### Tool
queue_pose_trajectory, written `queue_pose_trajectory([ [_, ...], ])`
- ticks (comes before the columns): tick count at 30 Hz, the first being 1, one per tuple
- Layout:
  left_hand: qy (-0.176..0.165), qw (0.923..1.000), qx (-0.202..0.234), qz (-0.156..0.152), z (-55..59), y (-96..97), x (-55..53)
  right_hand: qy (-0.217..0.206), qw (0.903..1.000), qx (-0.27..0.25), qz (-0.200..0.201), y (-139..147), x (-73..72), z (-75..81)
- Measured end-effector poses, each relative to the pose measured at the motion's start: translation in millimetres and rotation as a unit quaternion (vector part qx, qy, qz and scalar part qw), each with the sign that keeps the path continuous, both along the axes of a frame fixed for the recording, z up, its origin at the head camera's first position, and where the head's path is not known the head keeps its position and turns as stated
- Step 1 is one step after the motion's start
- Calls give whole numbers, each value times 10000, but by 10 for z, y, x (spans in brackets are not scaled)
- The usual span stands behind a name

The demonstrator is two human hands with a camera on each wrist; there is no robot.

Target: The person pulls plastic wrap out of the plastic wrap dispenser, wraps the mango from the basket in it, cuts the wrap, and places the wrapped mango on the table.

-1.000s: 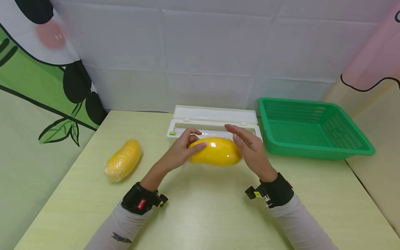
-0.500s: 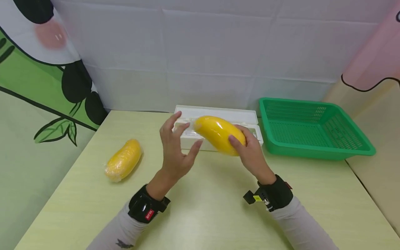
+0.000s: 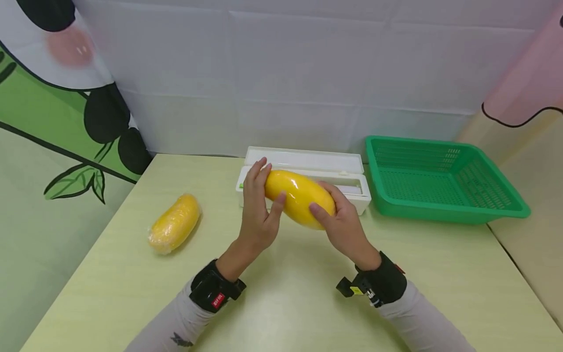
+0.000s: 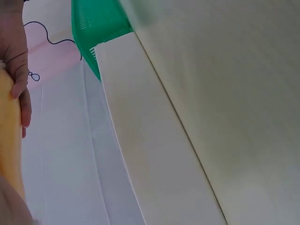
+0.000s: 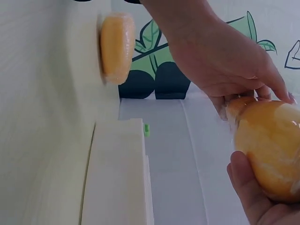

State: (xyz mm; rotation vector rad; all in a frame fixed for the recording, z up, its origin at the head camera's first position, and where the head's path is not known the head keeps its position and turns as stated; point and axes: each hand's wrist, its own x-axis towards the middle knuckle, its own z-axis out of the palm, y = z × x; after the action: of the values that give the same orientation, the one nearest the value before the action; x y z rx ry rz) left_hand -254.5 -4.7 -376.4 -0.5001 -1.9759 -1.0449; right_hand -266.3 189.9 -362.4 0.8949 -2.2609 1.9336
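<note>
A glossy yellow mango, covered in clear film, is held up in front of the white cling film box. My right hand grips its right end, thumb on the near side. At the other end, my left hand touches the mango with fairly straight fingers and its thumb laid against the side. The right wrist view shows loose film around the end of the mango by the left hand. Another film-wrapped mango lies on the table at the left.
Behind the hands the cling film box stands with its lid raised and a roll inside. A green plastic basket sits at its right, near the table's right edge. A white cloth wall closes off the back.
The right hand has gone from touching the mango's end to gripping it, and the mango has tilted. The left hand let go, lifted off with spread fingers, then came back against its left end.
</note>
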Motion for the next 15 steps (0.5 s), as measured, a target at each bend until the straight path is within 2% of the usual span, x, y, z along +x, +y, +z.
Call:
queue_pose_trajectory([
  [3, -511, 9955, 693, -399, 19, -17, 11, 185, 9996, 182, -59, -1, 17, -1],
  [6, -1012, 9823, 1373, -778, 56, -37, 27, 425, 9985, 336, -55, 8, 20, 4],
  [8, -1339, 9684, 1859, -983, 88, -56, 40, 605, 9973, 404, -32, 19, 16, 8],
  [11, -1770, 9425, 2517, -1305, 147, -84, 50, 787, 9960, 413, 97, 30, 10, 21],
  [15, -2273, 9038, 3202, -1700, 207, -111, 54, 848, 9954, 383, 236, 52, -4, 30],
])
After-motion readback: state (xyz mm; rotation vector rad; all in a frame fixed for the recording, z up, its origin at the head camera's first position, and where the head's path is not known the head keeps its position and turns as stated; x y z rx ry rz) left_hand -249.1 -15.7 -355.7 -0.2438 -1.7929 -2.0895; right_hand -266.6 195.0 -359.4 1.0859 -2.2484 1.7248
